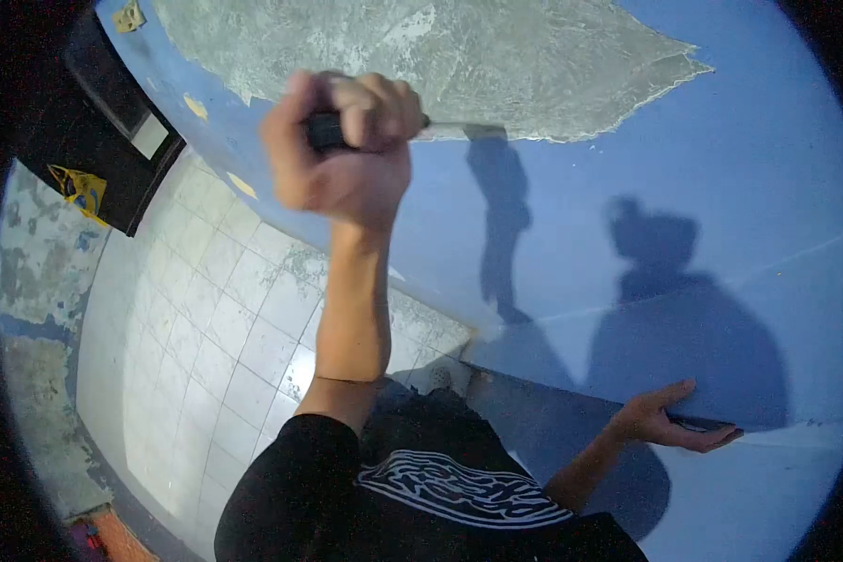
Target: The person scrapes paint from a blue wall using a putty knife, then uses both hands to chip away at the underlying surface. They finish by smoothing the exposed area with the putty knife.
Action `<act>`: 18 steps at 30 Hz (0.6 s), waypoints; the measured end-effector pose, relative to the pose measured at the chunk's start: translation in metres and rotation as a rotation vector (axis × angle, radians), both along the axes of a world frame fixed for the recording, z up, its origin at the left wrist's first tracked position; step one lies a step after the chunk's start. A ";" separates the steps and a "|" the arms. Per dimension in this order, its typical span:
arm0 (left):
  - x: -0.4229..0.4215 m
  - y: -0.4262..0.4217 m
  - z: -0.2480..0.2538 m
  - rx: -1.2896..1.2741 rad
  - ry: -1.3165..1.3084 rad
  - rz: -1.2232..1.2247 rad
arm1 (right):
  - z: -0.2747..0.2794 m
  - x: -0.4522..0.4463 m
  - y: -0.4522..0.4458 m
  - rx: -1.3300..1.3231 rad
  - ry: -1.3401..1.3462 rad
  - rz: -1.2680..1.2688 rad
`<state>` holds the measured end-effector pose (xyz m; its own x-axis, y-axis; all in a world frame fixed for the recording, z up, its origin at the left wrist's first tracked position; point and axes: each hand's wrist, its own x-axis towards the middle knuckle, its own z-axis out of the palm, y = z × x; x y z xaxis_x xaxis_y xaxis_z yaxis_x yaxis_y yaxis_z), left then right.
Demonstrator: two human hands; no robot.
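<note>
In the head view, my left hand [351,140] is raised at upper centre, its fingers wrapped round the black handle of a scraper [326,132]. The thin blade points right, at the lower edge of a bare grey plaster patch [440,66] on the blue wall [571,225]. Motion blurs the hand and blade, so firm contact cannot be made out. My right hand [670,420] is low on the right, fingers stretched and thumb apart, against or very close to the wall. A dark strip under its palm may be only shadow.
White floor tiles [215,309] spread along the wall's foot at left. A yellow bag [82,192] rests by a dark piece of furniture [56,131]. Another wall with worn paint [42,281] stands at far left. Shadows of my arm and head fall across the blue wall.
</note>
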<state>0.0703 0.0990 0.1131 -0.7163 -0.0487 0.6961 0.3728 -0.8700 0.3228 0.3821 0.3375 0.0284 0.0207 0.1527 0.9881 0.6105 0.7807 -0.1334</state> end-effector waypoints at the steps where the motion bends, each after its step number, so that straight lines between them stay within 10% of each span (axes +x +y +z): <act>1: 0.010 -0.016 0.006 0.084 0.118 -0.053 | 0.002 0.005 0.001 0.001 -0.016 0.001; 4: 0.001 -0.019 -0.003 0.424 0.260 -0.376 | 0.000 0.002 0.003 0.033 -0.026 -0.025; 7: -0.001 0.000 -0.008 -0.079 0.141 0.015 | 0.000 -0.002 -0.001 -0.005 0.001 0.000; 10: -0.001 -0.041 -0.001 0.167 0.354 -0.063 | 0.000 -0.003 -0.001 0.006 -0.011 -0.020; 12: -0.009 -0.008 -0.015 0.075 0.150 0.363 | 0.000 0.000 -0.002 -0.013 -0.006 -0.035; 15: 0.003 -0.003 -0.014 -0.053 0.088 0.133 | 0.000 0.001 0.000 0.027 -0.039 -0.097; 18: -0.014 -0.034 -0.013 0.372 0.432 -0.332 | 0.001 0.000 0.001 -0.003 -0.005 -0.015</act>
<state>0.0566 0.0652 0.1005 -0.3949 -0.1661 0.9036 0.0943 -0.9857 -0.1400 0.3821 0.3382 0.0292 0.0184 0.1554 0.9877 0.6226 0.7712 -0.1329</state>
